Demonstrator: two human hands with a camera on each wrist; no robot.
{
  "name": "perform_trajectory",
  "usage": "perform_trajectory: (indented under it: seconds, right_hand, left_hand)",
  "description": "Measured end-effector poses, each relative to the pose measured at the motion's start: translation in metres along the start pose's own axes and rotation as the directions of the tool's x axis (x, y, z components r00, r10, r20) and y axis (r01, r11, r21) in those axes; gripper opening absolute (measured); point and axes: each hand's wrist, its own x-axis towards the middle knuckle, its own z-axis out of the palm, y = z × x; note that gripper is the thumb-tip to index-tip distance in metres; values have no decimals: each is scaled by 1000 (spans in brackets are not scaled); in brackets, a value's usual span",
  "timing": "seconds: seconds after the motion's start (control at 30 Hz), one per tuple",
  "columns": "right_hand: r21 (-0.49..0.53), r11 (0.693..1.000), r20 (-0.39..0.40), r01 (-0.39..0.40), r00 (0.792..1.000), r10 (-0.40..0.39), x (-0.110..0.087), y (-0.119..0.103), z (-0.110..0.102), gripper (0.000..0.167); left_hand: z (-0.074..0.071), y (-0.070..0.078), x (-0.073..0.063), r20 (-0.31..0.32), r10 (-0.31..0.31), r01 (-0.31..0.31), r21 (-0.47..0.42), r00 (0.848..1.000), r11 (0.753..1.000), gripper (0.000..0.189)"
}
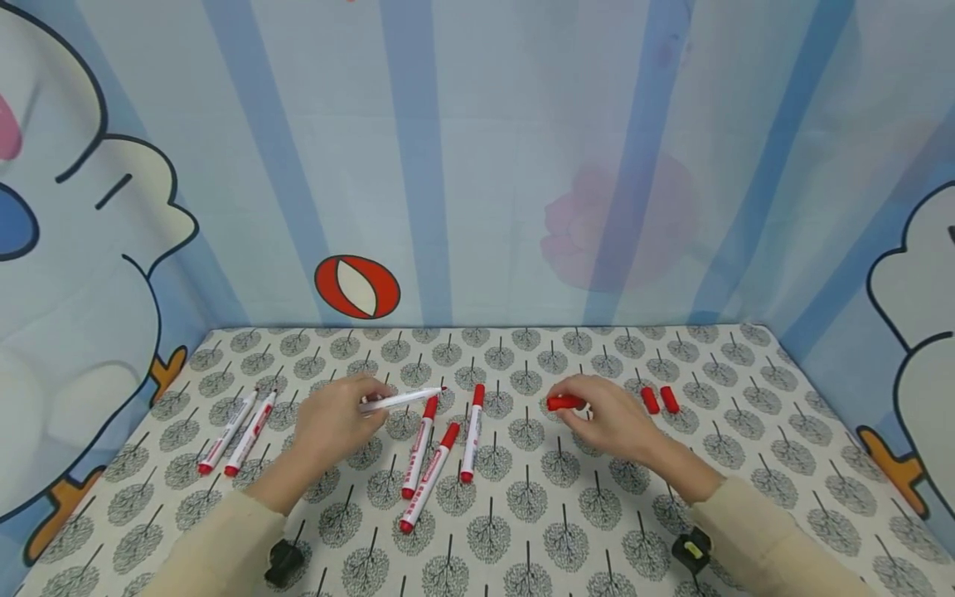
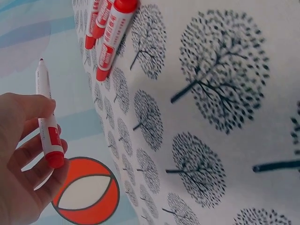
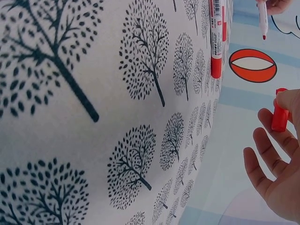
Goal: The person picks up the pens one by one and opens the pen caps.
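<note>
My left hand (image 1: 339,421) holds an uncapped white marker (image 2: 43,98) between thumb and fingers, its red tip pointing right in the head view. A red marker cap (image 3: 280,112) is pinched between the thumb and index finger of my right hand (image 1: 608,414), while the other fingers spread loosely. Cap and marker are apart, both above the cloth. Between the hands lie three capped red-and-white markers, one of them the upright-lying marker (image 1: 472,433) nearest the right hand.
Two uncapped markers (image 1: 250,433) lie side by side at the left. Two loose red caps (image 1: 650,400) lie beyond the right hand. A tree-patterned cloth (image 1: 563,543) covers the table, with a striped cartoon curtain (image 1: 492,166) behind and at the sides.
</note>
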Motion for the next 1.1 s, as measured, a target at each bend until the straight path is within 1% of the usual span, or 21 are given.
perform_trajectory:
  seconds: [0.07, 0.3, 0.43, 0.57, 0.67, 0.77, 0.87, 1.1]
  right_hand:
    - [-2, 1000, -5, 1, 1000, -1, 0, 1, -1, 21]
    - [-5, 1000, -18, 8, 1000, -8, -1, 5, -2, 23]
    - [-14, 1000, -26, 12, 1000, -13, -2, 6, -3, 24]
    - [-25, 1000, -22, 10, 1000, -11, -3, 7, -4, 24]
    - [-29, 1000, -16, -12, 1000, 11, -4, 7, -5, 24]
    - [-29, 999, -11, -34, 999, 34, -5, 8, -7, 24]
    - [-35, 998, -10, -49, 999, 49, -6, 9, -8, 25]
    - [-56, 997, -25, -51, 998, 49, -9, 13, -11, 26]
  left_hand:
    - [-1, -5, -1, -7, -16, 16, -1, 1000, 1000, 23]
    - [-5, -24, -6, -17, -33, 34, 16, 999, 999, 21]
    - [-9, -34, -9, -10, -68, 69, 39, 998, 997, 22]
    - [-10, -46, -10, 18, -110, 109, 46, 994, 993, 23]
    - [-10, -55, -11, 47, -152, 150, 56, 987, 987, 24]
    - [-10, -62, -13, 63, -177, 173, 68, 982, 983, 24]
    - [-12, -66, -14, 73, -193, 188, 66, 979, 980, 24]
    - [-16, -71, -19, 79, -241, 237, 62, 967, 970, 25]
